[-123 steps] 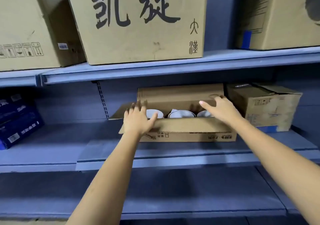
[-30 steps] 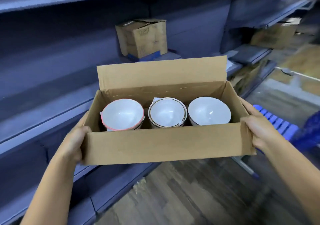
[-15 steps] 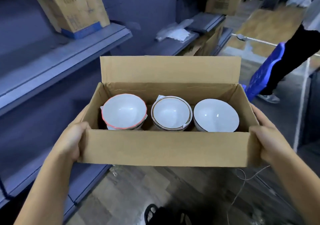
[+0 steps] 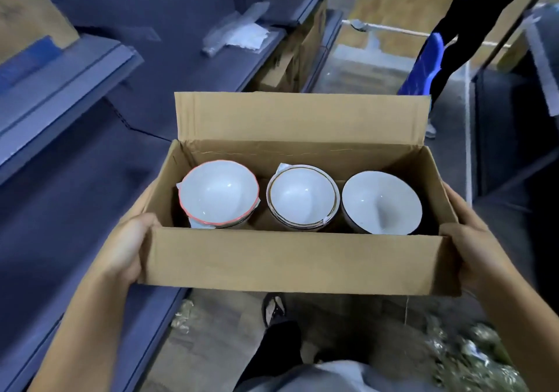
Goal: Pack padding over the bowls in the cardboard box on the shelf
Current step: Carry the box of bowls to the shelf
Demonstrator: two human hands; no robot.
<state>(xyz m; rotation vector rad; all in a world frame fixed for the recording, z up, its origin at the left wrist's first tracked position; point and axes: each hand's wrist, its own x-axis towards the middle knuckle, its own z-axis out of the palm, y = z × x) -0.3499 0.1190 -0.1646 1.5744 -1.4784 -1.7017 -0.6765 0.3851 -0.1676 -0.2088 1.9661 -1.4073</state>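
I hold an open cardboard box [image 4: 290, 261] in the air in front of me, away from the shelf. My left hand [image 4: 127, 246] grips its left end and my right hand [image 4: 462, 240] grips its right end. Inside stand three stacks of white bowls side by side: a red-rimmed one [image 4: 219, 195] at the left, a gold-rimmed one [image 4: 302, 199] in the middle, a plain one [image 4: 381, 205] at the right. The rear flap stands upright. No padding lies over the bowls.
Blue metal shelves [image 4: 60, 68] run along my left. Crumpled plastic wrap [image 4: 239, 33] lies on a farther shelf. Another person's legs [image 4: 447, 44] and a blue stool [image 4: 423, 68] are ahead at the right. Clear crumpled wrap [image 4: 459, 349] lies on the floor at the lower right.
I have lifted the box off the shelf and turned right with it along the aisle. The view now tilts further down, showing my legs and the floor.
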